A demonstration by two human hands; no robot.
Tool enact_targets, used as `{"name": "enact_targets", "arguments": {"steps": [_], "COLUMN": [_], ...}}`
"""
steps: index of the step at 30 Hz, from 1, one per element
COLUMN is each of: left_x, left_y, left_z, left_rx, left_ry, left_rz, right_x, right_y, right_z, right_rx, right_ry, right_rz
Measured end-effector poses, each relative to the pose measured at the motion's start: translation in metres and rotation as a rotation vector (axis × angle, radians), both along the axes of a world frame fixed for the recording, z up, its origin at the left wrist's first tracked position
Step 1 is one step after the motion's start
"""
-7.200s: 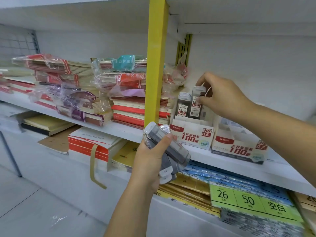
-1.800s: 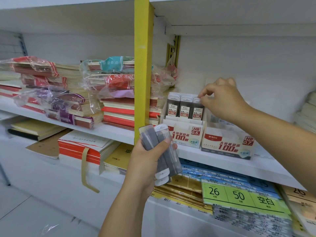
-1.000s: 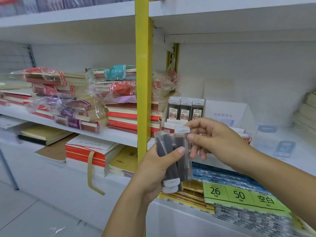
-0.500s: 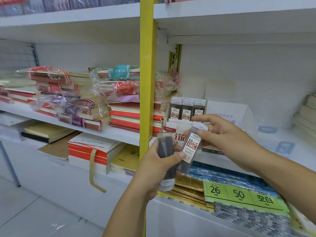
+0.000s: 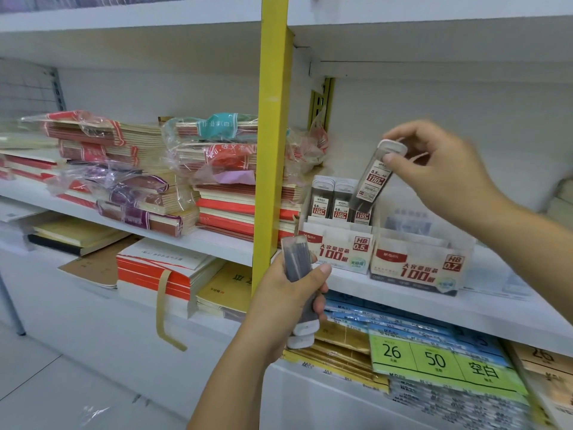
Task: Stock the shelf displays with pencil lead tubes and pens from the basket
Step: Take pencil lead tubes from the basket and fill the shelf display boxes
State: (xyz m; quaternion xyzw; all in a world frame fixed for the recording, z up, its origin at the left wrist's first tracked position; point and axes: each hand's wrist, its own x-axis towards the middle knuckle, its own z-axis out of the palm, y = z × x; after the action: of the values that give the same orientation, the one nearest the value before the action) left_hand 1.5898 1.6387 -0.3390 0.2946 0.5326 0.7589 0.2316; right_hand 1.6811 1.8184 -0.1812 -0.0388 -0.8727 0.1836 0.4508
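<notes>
Above the HB 0.5 display box (image 5: 338,248), right hand (image 5: 446,175) pinches a tilted lead tube (image 5: 373,181) by its cap — could clip the standing tubes (image 5: 330,198); left hand (image 5: 290,293) grips spare tubes (image 5: 299,262).

2 hands show. The right hand (image 5: 440,172) pinches 1 lead tube (image 5: 376,175) by its cap. Just below that tube, 3 more tubes (image 5: 333,200) stand in a row in the HB 0.5 display box (image 5: 336,249). The left hand (image 5: 294,293) grips a bundle of tubes (image 5: 299,283); 2 white caps poke out beneath the palm, and the full number cannot be told. Below the right hand sit 2 display boxes, the second marked HB 0.7 (image 5: 418,265). 1 yellow upright (image 5: 273,135) rises above the left hand.
</notes>
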Motion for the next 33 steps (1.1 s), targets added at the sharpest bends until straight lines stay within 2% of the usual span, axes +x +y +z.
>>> {"name": "enact_targets", "arguments": {"steps": [4, 10, 16, 23, 25, 27, 30, 33], "left_x": [-0.004, -0.006, -0.005, -0.002, 0.000, 0.003, 0.009, 0.017], "left_y": [-0.003, -0.003, -0.004, -0.008, -0.009, -0.011, -0.013, -0.012], "left_z": [0.000, 0.000, 0.002, 0.003, 0.005, 0.007, 0.008, 0.007], "left_rx": [0.006, -0.023, -0.032, -0.036, -0.043, -0.072, -0.125, -0.191], "left_ry": [-0.007, 0.047, 0.059, 0.066, 0.062, 0.088, 0.136, 0.170], "left_rz": [-0.015, 0.018, 0.016, -0.005, -0.030, -0.055, -0.106, -0.161], "right_x": [-0.019, -0.038, -0.042, -0.036, -0.026, -0.011, 0.011, 0.021], "right_y": [0.014, 0.025, 0.028, 0.028, 0.017, -0.003, -0.035, -0.048], "right_z": [-0.006, -0.007, -0.014, -0.025, -0.028, -0.037, -0.062, -0.089], "right_rx": [0.170, 0.068, 0.085, 0.175, 0.202, 0.152, -0.096, -0.304], "right_ry": [-0.153, -0.173, -0.158, -0.292, -0.227, -0.171, -0.284, -0.369], "right_rz": [-0.134, -0.151, -0.153, -0.365, -0.323, -0.178, 0.128, 0.256]}}
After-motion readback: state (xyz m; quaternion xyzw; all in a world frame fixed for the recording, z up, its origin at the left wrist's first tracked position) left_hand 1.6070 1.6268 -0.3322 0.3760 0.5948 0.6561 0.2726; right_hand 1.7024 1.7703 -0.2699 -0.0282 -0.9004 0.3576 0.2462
